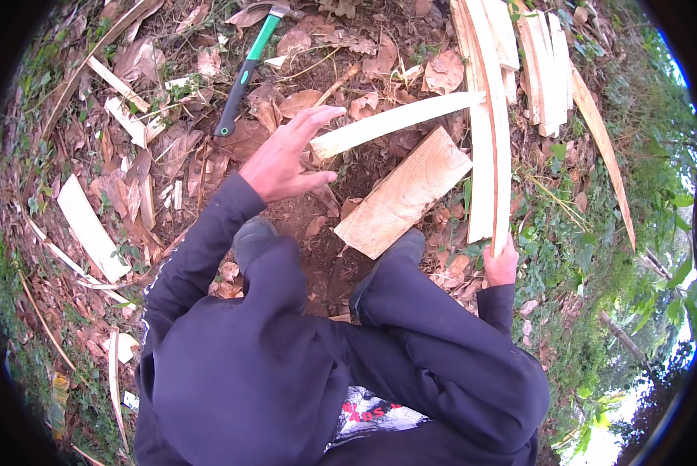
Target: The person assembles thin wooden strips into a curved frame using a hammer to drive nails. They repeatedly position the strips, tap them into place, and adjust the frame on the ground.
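Observation:
My left hand (290, 159) is open, thumb and fingers apart, beside the near end of a short pale wood strip (395, 123). Nothing is in its grasp. On the right, my right hand (501, 264) is closed around the near end of a long, slightly curved wood strip (499, 147), which stretches away from me. The short strip's far end meets the long one. Between my shoes, tilted on the ground, a thick rectangular wood block (403, 194) shows its rough grain. Other pale boards (479, 179) lie alongside and under the long strip.
A hammer-like tool with a green and black handle (249, 74) lies at the far left, its head partly cut off. Split wood pieces (545, 70) are stacked at the far right. More offcuts (92, 229) and dry leaves (444, 72) litter the soil. Green plants border the right side.

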`<state>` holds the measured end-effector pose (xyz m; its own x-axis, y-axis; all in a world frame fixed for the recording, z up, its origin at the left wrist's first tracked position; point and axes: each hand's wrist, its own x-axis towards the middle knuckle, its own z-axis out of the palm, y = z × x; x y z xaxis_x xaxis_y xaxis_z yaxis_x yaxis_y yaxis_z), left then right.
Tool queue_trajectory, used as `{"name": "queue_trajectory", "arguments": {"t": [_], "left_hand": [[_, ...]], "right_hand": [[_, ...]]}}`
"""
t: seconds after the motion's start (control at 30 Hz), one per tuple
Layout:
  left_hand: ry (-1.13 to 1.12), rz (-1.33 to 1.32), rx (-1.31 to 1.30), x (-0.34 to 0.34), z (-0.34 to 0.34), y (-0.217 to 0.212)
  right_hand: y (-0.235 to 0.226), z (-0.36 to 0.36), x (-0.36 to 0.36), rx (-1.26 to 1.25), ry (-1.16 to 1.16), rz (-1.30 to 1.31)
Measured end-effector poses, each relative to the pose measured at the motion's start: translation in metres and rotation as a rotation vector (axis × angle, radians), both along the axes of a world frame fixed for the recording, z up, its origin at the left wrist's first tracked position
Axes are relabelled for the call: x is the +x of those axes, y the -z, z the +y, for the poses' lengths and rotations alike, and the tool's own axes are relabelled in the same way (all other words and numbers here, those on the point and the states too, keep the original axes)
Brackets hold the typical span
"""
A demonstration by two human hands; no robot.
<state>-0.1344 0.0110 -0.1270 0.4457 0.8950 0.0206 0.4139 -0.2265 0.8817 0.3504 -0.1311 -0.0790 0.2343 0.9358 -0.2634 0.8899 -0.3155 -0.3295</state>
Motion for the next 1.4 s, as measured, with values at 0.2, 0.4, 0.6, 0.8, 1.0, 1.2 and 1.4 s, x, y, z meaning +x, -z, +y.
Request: {"name": "queue_trajectory", "arguments": {"t": [0.2, 0.4, 0.6, 0.8, 1.0, 1.2, 1.4], "left_hand": [[-0.031, -0.074, 0.06, 0.005, 0.015, 0.0], [0.0, -0.022, 0.074, -0.004, 0.032, -0.025], [0.005, -0.02, 0.067, -0.001, 0.029, -0.035], [-0.034, 0.038, 0.038, 0.005, 0.022, -0.027], [-0.05, 0.122, 0.138, 0.005, 0.007, -0.026], [-0.312, 0.088, -0.185, -0.006, -0.036, -0.026], [-0.344, 0.17, -0.266, 0.0, -0.075, -0.034]], "right_hand": [[-0.035, 0.012, -0.01, 0.053, -0.023, -0.011], [-0.046, 0.006, -0.007, 0.057, -0.049, -0.047], [-0.038, -0.005, 0.01, 0.061, 0.0, 0.011], [-0.002, -0.022, 0.04, -0.056, -0.042, -0.025], [-0.023, -0.016, 0.027, -0.057, 0.005, 0.031], [-0.056, 0.002, 0.022, -0.023, 0.059, 0.217], [-0.062, 0.028, 0.016, 0.22, -0.09, 0.235]]}}
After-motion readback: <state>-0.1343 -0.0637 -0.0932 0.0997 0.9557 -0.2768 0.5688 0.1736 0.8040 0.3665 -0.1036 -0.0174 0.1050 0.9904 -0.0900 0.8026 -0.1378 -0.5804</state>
